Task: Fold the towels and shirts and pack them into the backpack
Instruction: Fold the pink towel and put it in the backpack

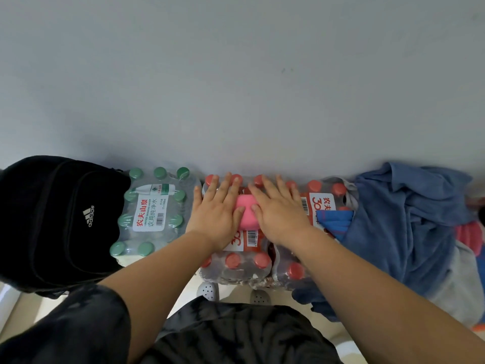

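Observation:
A small pink folded towel (246, 212) lies on top of a pack of red-capped water bottles (236, 261) in the middle. My left hand (217, 206) lies flat on its left part and my right hand (278, 208) flat on its right part, fingers straight. A black backpack (57, 222) stands at the left. At the right lies a heap of clothes: a blue shirt (404, 222), a blue striped towel (336, 223), a pink striped cloth (469, 235) and a grey garment (456, 282).
A pack of green-capped water bottles (151, 208) sits between the backpack and the red-capped packs. A second red-capped pack (322, 195) lies partly under the clothes. A pale wall (236, 88) rises right behind everything. My feet in perforated shoes (208, 290) show below.

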Motion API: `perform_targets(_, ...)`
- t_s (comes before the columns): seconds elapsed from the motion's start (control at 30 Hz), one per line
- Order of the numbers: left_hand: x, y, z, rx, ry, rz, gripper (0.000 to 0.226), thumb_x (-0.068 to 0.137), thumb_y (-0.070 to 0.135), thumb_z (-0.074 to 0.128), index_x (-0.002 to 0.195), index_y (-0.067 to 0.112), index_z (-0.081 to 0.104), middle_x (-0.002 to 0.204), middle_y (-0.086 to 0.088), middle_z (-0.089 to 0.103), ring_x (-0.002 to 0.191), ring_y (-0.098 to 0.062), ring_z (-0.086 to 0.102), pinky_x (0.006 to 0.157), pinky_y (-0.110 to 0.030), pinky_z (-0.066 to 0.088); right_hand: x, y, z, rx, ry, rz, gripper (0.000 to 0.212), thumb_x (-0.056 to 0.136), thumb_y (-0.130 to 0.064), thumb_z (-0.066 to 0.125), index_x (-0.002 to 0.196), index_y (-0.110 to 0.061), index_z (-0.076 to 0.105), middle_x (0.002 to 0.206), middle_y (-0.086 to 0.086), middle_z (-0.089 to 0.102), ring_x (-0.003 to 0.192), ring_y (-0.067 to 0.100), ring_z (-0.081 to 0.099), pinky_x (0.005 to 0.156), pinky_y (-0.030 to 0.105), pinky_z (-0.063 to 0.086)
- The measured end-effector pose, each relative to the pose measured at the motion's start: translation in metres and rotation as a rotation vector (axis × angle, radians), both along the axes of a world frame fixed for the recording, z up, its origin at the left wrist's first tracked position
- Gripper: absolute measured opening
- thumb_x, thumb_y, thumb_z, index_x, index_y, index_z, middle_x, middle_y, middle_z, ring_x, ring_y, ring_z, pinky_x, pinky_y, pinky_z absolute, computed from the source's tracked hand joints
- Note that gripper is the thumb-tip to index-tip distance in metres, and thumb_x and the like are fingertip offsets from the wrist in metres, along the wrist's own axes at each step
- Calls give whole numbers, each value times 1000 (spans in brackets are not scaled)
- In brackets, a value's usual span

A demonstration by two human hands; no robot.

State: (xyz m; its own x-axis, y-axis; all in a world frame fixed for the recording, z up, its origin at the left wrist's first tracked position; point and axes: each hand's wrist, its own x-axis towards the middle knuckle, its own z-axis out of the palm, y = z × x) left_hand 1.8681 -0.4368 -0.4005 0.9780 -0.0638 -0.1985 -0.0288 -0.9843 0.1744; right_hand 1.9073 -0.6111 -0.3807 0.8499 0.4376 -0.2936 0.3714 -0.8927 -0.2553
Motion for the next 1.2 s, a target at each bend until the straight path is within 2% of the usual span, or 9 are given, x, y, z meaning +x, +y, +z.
perform_targets(0.1, -2, 2, 3, -1, 32, 1, 67, 102, 55, 14, 158, 28, -11, 168, 4, -6, 154, -23, -11, 122, -54, -4, -5, -6, -10, 12, -19, 25, 55, 105, -53, 14, 158, -41, 7, 169, 2, 8, 155, 28, -9, 124, 53, -2)
perform_targets(0.2, -5, 2, 9, 11, 49, 5, 70, 101, 57, 19, 159, 27, -9, 169, 3, 6, 155, -22, -3, 121, -55, -4, -7, -5, -9, 74, -110, 65, 54, 105, -50, 23, 157, -36, 21, 164, -2, 27, 155, 26, 4, 124, 50, 6)
perform_targets(0.3, -9, 0, 20, -7, 28, 42, 78, 99, 57, 37, 158, 33, -8, 161, 2, 31, 154, -24, 13, 121, -58, -2, -8, -7, -4, 202, -137, 37, 49, 103, -43, 42, 150, -34, 37, 146, -4, 49, 145, 23, 29, 119, 45, 21)
perform_targets(0.43, -11, 3, 40, -72, -5, 63, 90, 89, 53, 60, 157, 40, 2, 145, -4, 50, 137, -28, 44, 121, -54, 15, -8, -9, 11, 458, 21, 14, 48, 99, -28, 57, 145, -34, 48, 132, -5, 51, 123, 15, 47, 106, 33, 39)
perform_targets(0.53, -14, 13, 53, -282, -27, 116, 102, 80, 47, 74, 156, 44, 5, 140, -4, 50, 122, -25, 56, 101, -42, 46, -9, -4, 26, 633, 44, -50, 51, 94, -19, 64, 142, -35, 52, 128, -13, 49, 117, 3, 46, 103, 25, 40)
perform_targets(0.7, -30, 43, 79, -768, 112, 169, 109, 81, 33, 80, 152, 57, 0, 133, 5, 57, 106, -9, 64, 94, -36, 54, -17, 25, 57, 770, 12, -146, 54, 90, -21, 71, 137, -41, 53, 122, -18, 52, 107, -9, 51, 92, 9, 38)
perform_targets(0.83, -54, 87, 104, -1075, 194, 163, 103, 90, 13, 72, 150, 60, 4, 87, 11, 74, 76, -8, 71, 67, -26, 57, -31, 72, 88, 949, 72, -210, 52, 89, -15, 74, 130, -42, 57, 119, -18, 59, 103, -3, 59, 89, 17, 49)
perform_targets(0.97, -81, 149, 125, -1208, 133, 143, 95, 91, 8, 71, 147, 62, 17, 114, -6, 71, 96, -32, 71, 90, -53, 57, -52, 143, 120, 1079, 90, -187, 48, 86, -13, 76, 121, -43, 62, 110, -15, 66, 96, 8, 66, 84, 26, 55)
perform_targets(1.2, -146, 278, 171, -1205, -86, 65, 66, 93, 4, 66, 138, 48, 47, 125, 5, 63, 104, -24, 65, 92, -51, 55, -95, 277, 161, 1118, 113, -118, 35, 88, -18, 75, 118, -33, 66, 104, -18, 67, 98, 3, 67, 79, 20, 53)
